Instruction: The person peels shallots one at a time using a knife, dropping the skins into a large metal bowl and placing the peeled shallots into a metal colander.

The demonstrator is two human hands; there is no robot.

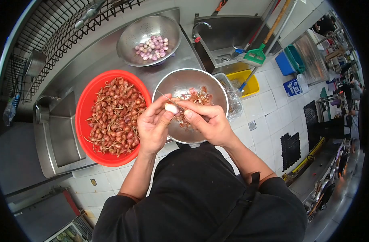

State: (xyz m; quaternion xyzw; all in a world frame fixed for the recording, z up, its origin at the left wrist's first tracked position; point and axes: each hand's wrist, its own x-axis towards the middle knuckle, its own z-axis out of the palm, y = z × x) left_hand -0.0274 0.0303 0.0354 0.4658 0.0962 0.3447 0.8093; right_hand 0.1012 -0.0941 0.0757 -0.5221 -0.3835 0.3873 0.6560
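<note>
My left hand [153,126] pinches a partly peeled shallot [172,108], its pale flesh showing between thumb and fingers. My right hand [210,122] is closed around a small knife, whose thin blade [164,95] points up and left past the shallot. The handle is hidden in my fingers. Both hands are over a steel bowl [221,94] with reddish-brown skins [200,97] in it. To the left, a red basin [82,133] is heaped with unpeeled shallots [116,117]. Behind, a perforated steel colander [128,40] holds peeled pinkish shallots [152,48].
A steel sink [65,129] lies left of the basin, another sink [228,40] at the back right. A yellow bin [249,84], a clear plastic bag [235,105] and a green broom [255,55] are right of the bowl. A wire rack [59,36] overhangs the upper left.
</note>
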